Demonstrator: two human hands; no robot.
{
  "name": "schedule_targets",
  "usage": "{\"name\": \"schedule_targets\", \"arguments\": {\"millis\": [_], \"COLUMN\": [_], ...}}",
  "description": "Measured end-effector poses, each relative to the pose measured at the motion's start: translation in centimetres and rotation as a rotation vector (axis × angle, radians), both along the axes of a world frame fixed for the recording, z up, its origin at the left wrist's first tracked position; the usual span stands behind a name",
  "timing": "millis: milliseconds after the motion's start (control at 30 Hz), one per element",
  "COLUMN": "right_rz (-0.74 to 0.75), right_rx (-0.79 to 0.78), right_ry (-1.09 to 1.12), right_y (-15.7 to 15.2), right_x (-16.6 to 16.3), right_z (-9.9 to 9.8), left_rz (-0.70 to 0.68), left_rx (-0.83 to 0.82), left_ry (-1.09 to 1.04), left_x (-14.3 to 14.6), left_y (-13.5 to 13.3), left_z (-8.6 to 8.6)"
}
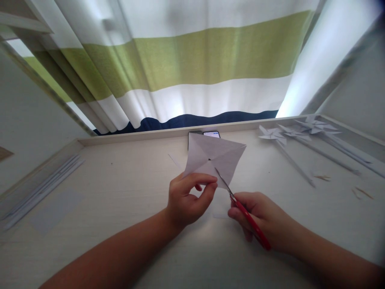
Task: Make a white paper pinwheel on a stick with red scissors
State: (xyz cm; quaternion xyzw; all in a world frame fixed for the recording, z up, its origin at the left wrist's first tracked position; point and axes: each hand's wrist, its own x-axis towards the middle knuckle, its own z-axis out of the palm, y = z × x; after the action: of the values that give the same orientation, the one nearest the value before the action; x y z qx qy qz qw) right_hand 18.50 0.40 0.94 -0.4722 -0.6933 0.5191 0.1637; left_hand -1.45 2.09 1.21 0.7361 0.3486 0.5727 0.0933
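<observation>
My left hand (188, 198) pinches the near edge of a square sheet of white paper (204, 148) between thumb and fingertips. Crease lines cross the sheet, and a small dark mark sits at its middle. My right hand (255, 214) is closed around the red handles of a pair of scissors (251, 224). The metal blades lie over the near right part of the sheet, pointing toward its middle. A short slit shows at the sheet's right corner. How far the blades have cut into the near corner, I cannot tell.
Several paper pinwheels on paper sticks (273, 134) lie at the back right, near some toothpick-like slivers (363, 192). Rolled paper sticks (45, 190) and a flat paper piece (57, 208) are at left. A phone (212, 134) lies behind the sheet. A striped curtain (210, 56) hangs beyond the table's raised rim.
</observation>
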Motion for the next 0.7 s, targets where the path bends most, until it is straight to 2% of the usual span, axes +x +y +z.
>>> {"name": "schedule_targets", "arguments": {"millis": [700], "right_rz": [-0.011], "right_rx": [0.058], "right_ry": [-0.107], "right_y": [0.26], "right_x": [0.01], "right_z": [0.57], "left_rz": [-0.012], "left_rx": [-0.048], "left_ry": [-0.05], "left_x": [0.23], "left_y": [-0.01], "left_z": [-0.06]}}
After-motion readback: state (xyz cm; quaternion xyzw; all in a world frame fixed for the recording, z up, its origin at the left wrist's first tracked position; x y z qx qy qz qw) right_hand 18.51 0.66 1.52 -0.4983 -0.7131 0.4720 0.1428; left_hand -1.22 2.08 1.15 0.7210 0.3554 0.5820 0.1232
